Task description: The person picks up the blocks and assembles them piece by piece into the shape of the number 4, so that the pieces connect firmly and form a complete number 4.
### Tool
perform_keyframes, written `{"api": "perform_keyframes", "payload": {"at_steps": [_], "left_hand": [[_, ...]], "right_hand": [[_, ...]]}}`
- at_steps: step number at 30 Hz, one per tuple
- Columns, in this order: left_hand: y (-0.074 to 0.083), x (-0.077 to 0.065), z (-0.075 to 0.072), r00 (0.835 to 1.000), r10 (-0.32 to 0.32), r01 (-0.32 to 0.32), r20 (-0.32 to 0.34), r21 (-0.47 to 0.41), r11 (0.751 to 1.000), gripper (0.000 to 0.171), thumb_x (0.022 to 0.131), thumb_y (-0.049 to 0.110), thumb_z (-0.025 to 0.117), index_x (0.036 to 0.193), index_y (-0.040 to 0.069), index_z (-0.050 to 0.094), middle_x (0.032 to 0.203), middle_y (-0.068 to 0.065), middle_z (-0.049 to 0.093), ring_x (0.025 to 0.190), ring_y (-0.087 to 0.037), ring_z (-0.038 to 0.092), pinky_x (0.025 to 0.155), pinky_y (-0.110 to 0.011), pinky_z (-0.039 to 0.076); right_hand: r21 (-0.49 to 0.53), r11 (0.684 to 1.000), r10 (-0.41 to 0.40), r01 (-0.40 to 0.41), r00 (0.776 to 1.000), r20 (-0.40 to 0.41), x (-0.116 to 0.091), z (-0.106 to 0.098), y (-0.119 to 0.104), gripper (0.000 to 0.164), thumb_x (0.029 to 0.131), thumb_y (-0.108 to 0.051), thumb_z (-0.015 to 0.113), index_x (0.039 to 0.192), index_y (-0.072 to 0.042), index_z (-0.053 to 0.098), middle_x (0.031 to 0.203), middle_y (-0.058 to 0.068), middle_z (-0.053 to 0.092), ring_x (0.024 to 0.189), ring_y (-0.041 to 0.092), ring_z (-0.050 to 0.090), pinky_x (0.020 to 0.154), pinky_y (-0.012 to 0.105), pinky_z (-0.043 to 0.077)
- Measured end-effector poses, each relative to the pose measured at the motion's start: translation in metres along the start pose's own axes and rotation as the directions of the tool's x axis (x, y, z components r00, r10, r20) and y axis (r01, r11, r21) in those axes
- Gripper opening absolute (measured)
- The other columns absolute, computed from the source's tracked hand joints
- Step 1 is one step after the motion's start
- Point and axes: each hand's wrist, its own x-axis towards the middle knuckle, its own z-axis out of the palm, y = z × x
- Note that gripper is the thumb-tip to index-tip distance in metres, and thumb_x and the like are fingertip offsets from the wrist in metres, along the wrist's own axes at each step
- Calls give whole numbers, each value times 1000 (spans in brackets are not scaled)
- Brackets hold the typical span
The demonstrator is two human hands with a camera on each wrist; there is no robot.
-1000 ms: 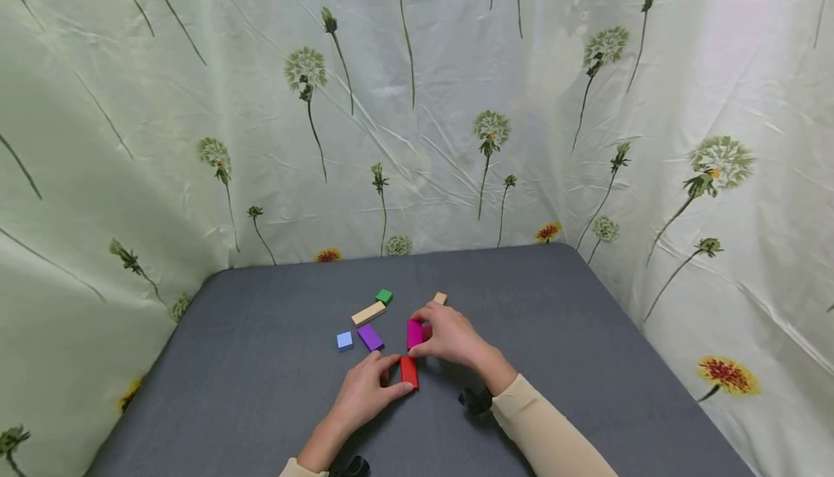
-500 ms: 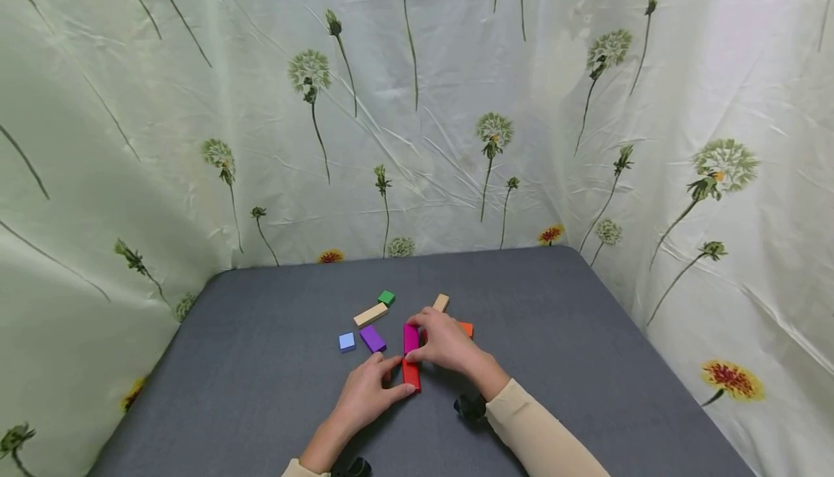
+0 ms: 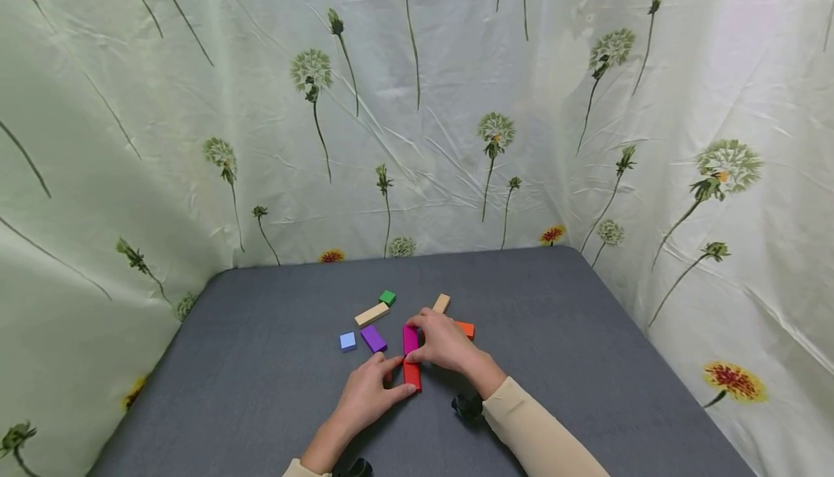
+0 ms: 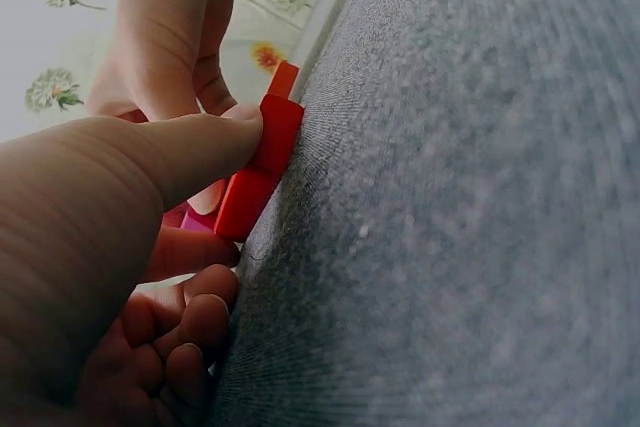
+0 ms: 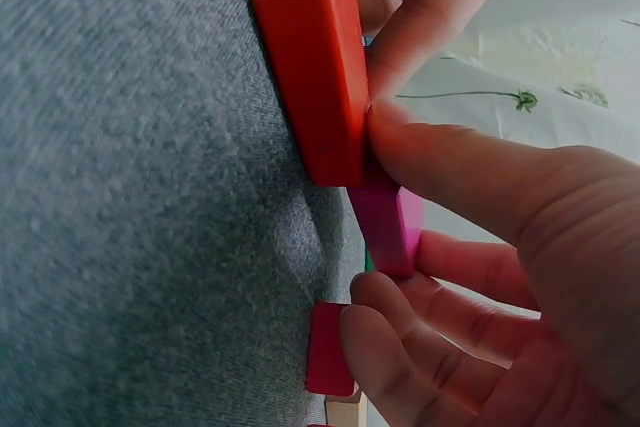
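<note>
Left hand (image 3: 368,390) pinches the red block (image 3: 412,377), right hand (image 3: 446,341) the magenta block (image 3: 410,339).
On the grey table (image 3: 260,361), the blocks line up lengthwise, pointing away from the person, magenta farther; they lie between the hands, the left one nearer the body. Both are smooth, plain oblongs; fingers partly hide whether their ends touch.

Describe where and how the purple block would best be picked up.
Probably by its two long sides, near the middle, coming from above: the purple block lies flat, longer than it is wide, and gray tabletop shows on both sides, separating it from the light blue block and the magenta block.
</note>
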Motion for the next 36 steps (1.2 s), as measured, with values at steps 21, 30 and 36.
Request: {"api": "perform_keyframes", "payload": {"at_steps": [21, 30, 36], "left_hand": [[1, 0, 0, 1000, -12, 12, -7, 7, 1000, 64, 81, 49, 82, 129, 9, 69, 78, 3, 44, 63, -11, 40, 54, -26, 28], [2, -1, 0, 1000, 2, -1, -20, 12, 1000, 64, 80, 49, 82, 128, 8, 70, 76, 2, 43, 61, -10, 37, 54, -26, 26], [2, -1, 1, 1000, 11, -10, -27, 27, 1000, 64, 80, 50, 82, 128, 9, 70, 74, 4, 42, 60, -10, 36, 54, -25, 26]], "right_hand": [[-14, 999, 40, -38, 991, 125, 6, -1, 1, 56, 82, -39, 84, 130, -15, 69, 118, 1, 64, 100, 14, 60, 89, 35, 50], [1, 998, 58, -59, 991, 123, 5, -2, 1, 56, 82, -38, 84, 131, -15, 68, 123, 3, 65, 107, 17, 61, 93, 38, 49], [1, 998, 55, -55, 993, 109, 2, 0, 1, 56, 84, -37, 83, 132, -14, 67, 125, 4, 66, 110, 18, 62, 93, 38, 49]]}}
